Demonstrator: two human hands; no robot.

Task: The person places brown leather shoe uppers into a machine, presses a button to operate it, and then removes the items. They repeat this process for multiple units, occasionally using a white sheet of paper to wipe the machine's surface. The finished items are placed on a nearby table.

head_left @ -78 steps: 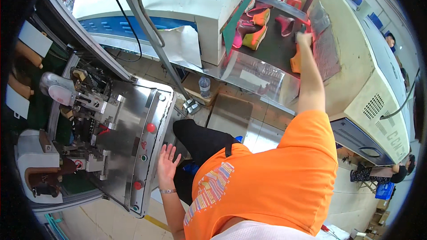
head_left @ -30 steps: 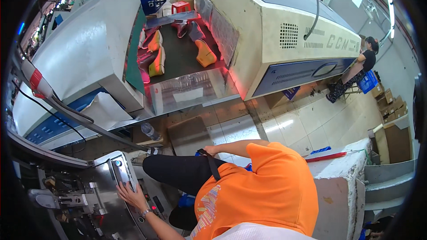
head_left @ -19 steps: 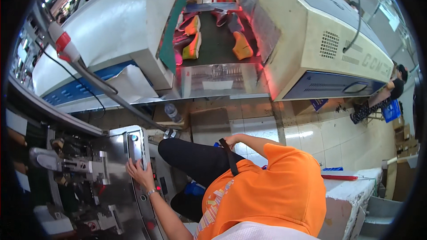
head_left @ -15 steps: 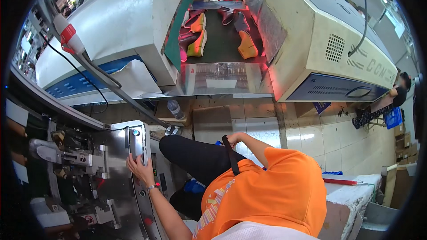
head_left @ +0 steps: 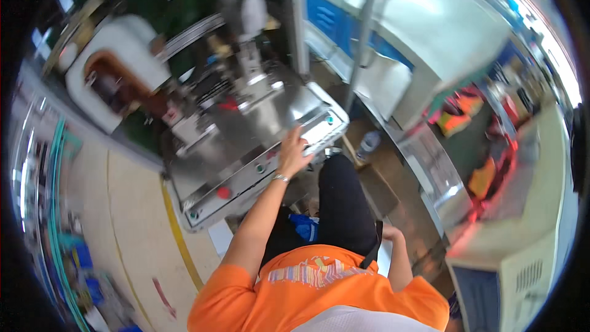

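My left hand [head_left: 294,152] rests on the front edge of a metal machine [head_left: 246,141], its fingers stretched out and open on the control panel [head_left: 321,132]. A green button [head_left: 330,120] lies just beyond the fingertips, and a red button [head_left: 224,192] sits farther left on the same front. Down by my right thigh, my right hand [head_left: 392,233] is closed at the upper end of a black strap [head_left: 372,252]. Its fingers are partly hidden. Behind the panel stand metal clamps [head_left: 252,80] and a blurred brown shoe-shaped form [head_left: 117,86] framed in white.
On the right, a dark conveyor [head_left: 458,147] carries several colourful shoe parts [head_left: 455,123] between big pale machine housings [head_left: 516,258]. A metal pole [head_left: 362,40] and a plastic bottle [head_left: 369,144] stand near the machine's right corner. A yellow floor line [head_left: 178,233] runs at left.
My view has swung left, bringing the metal machine to the centre and the conveyor to the right. My left hand stays on the panel; my right hand stays at the strap.
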